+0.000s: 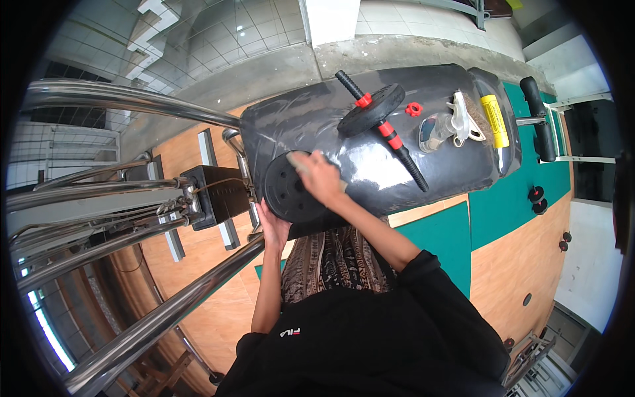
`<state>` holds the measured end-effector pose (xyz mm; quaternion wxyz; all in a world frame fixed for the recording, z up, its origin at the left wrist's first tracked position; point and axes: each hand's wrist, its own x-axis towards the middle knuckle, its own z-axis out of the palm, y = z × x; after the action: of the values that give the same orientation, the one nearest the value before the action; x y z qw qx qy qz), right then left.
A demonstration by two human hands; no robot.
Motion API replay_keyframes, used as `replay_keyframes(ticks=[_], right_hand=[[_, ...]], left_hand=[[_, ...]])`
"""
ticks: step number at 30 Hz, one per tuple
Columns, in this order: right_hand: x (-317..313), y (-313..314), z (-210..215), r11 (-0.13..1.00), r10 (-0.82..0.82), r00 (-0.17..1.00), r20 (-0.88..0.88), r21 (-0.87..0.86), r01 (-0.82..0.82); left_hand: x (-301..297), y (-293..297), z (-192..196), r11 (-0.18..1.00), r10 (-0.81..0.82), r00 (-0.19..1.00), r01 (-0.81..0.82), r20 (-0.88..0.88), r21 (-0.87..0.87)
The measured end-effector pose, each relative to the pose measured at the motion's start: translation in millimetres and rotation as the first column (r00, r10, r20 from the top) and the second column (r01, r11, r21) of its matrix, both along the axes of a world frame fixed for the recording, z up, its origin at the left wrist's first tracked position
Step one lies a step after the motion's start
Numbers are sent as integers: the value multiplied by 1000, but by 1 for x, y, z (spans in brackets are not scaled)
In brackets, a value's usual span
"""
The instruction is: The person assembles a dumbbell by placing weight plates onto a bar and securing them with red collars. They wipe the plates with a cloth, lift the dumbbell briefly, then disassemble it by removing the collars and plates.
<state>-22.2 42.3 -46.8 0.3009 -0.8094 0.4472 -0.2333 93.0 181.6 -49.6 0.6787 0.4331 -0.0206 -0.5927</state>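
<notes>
A round black weight plate rests at the left end of the black padded bench. My left hand holds its near left edge, the thumb along the rim. My right hand is closed over the plate's upper face, fingers pressed together; whatever is in them is too hidden to name. Farther right on the bench lies a dumbbell bar carrying one black plate and red collars. A loose red star nut is beside it.
Right of the dumbbell lie a clear spray bottle with a white trigger and a yellow tube. Chrome rails of a machine and a dark weight stack stand left. Small dumbbells sit on the green mat.
</notes>
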Motion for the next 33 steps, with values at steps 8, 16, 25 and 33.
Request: replay_keyframes(ticks=[8,16,25,33], right_hand=[[11,-9,16,978,207,978,18,-43,-206],[18,26,20,896,433,901,-38,-92,-434],[-58,-3,1,994,60,987,-150,101,-45],[44,-26,37,909,412,899,148,-133,-395]], left_hand=[[1,-5,3,998,-35,995,30,96,51],[4,1,-9,1000,8,1000,-8,10,18],[2,-3,1,1000,-23,994,24,108,-3],[-7,-7,15,997,-41,973,25,227,71]])
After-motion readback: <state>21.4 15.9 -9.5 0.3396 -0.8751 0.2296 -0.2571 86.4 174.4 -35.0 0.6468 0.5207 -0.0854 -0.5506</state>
